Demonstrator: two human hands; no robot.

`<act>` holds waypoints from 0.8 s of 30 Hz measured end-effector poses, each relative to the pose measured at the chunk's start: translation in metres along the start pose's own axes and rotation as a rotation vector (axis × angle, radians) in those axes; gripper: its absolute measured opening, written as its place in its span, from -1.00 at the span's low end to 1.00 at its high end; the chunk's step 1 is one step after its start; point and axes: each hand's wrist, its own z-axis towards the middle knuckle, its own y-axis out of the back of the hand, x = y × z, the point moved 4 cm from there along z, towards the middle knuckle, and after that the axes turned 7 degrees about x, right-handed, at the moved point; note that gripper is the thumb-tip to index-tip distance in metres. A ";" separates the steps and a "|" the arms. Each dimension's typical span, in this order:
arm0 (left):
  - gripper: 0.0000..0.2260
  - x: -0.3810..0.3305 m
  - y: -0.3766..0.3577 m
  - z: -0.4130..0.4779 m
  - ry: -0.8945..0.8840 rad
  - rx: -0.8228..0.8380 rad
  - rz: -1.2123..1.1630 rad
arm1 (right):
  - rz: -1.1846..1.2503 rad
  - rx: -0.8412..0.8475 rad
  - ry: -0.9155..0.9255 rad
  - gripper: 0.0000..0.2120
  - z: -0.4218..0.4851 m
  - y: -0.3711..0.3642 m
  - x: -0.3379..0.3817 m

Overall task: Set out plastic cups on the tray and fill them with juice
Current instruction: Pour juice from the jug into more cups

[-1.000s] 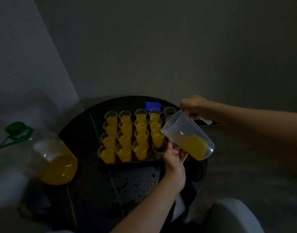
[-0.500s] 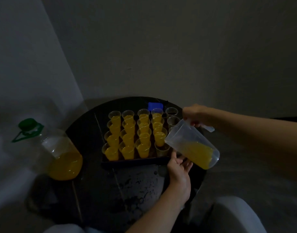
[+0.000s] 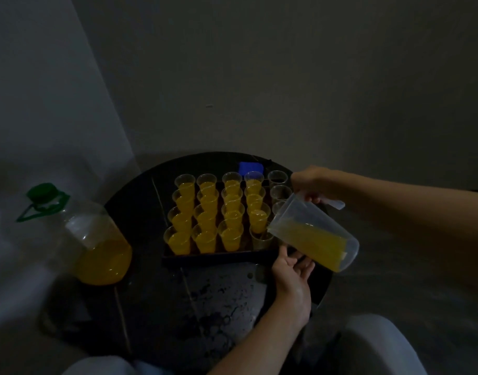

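Clear plastic jug (image 3: 313, 239), tilted spout-down over the empty cup (image 3: 261, 238) at the front of the tray (image 3: 219, 259), juice lying along its lower wall. Right hand (image 3: 311, 182) grips the jug by its handle. Judged stiff yet light, its load shifting forward as it tips; the handle is the sure hold. Cups look thin and easily toppled. Left hand (image 3: 293, 277) open, fingers relaxed, just beside the tray's front corner under the jug; contact cannot be told. Filled cups (image 3: 205, 240) to the left, a part-full bottle (image 3: 97, 244) on the round table (image 3: 205, 299)
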 end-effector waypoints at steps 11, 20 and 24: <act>-0.59 -0.001 -0.001 -0.004 0.007 0.042 -0.015 | -0.049 0.022 0.019 -0.67 -0.015 -0.001 0.010; -0.58 0.000 0.001 -0.001 0.022 0.023 -0.036 | -0.057 0.026 0.013 -0.67 -0.014 -0.004 0.015; -0.60 -0.002 0.001 -0.002 0.009 0.019 -0.041 | -0.044 0.020 0.007 -0.72 -0.011 -0.006 0.016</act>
